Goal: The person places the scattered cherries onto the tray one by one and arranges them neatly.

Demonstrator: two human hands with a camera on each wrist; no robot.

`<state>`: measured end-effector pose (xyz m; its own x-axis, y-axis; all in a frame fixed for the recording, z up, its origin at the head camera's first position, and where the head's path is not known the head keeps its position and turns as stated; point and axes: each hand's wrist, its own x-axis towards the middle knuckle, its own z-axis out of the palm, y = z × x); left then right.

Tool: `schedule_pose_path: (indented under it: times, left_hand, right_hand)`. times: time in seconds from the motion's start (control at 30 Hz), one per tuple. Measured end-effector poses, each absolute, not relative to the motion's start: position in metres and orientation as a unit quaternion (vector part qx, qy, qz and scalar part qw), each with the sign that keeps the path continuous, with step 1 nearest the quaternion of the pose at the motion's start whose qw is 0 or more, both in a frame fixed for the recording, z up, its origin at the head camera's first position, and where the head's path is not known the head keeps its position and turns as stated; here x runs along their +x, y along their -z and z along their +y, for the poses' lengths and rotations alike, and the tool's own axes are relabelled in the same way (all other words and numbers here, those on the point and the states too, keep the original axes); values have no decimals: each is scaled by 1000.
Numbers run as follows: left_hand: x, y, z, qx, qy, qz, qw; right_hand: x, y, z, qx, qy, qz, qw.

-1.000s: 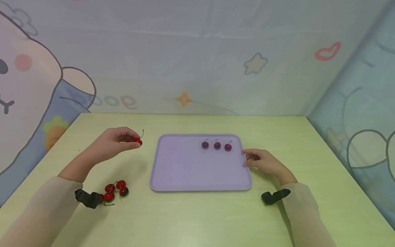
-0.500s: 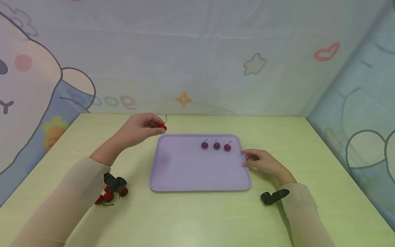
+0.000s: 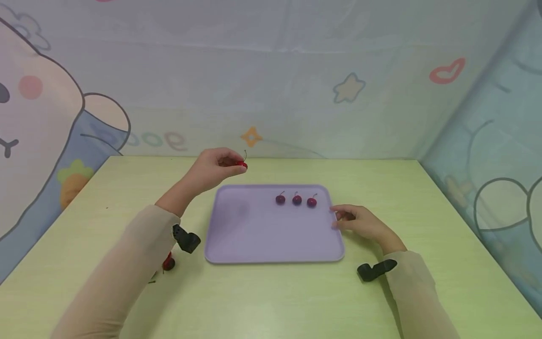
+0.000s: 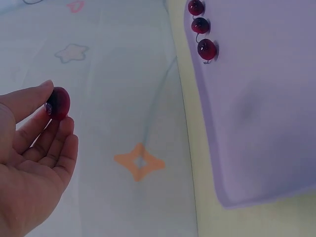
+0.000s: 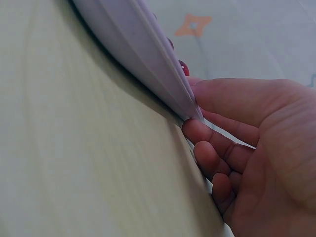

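My left hand (image 3: 211,168) pinches a red cherry (image 3: 243,165) between thumb and fingertips, its stem pointing up. It is held above the far left part of a lilac tray (image 3: 271,235). In the left wrist view the same cherry (image 4: 60,103) shows dark red at the fingertips. Three dark cherries, the middle one (image 3: 297,200) among them, sit in a row near the tray's far right corner, stems upward. At the tray's right side, my right hand (image 3: 365,223) grips the rim, with the thumb on top and fingers below in the right wrist view.
Left of the tray, a few loose cherries (image 3: 169,263) lie on the pale wooden table (image 3: 271,301), partly hidden by the left sleeve. A black wrist camera (image 3: 186,238) juts from that sleeve. A printed cloth (image 3: 211,70) hangs behind the table.
My left hand has carried its cherry right and away from me, from left of the tray to beyond its far edge in the head view. The right hand stays at the rim.
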<state>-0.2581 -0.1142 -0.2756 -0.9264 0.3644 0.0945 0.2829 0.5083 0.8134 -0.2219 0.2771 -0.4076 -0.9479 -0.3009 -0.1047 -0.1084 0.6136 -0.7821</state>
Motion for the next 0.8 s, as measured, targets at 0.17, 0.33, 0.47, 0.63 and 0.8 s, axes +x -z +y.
schedule_pose_path:
  times: [0.17,0.33,0.47,0.63,0.8]
  left_hand:
    - [-262,282,-101,190,-463,865,45]
    - [-266,290,-88,193,-470,860,57]
    - [-269,297,-78,194,-479,853,68]
    - [-273,309,-70,193,-478,854,68]
    - [-276,320,-64,175,-473,861,73]
  right_hand:
    - [-222,409,277,-115,426,890,114]
    - [-222,409,276,-114,426,890,115]
    - [-221,408,276,-113,426,890,113]
    - [-221,408,276,-114,426,890,112]
    - [-221,407,276,-114,424,892,110]
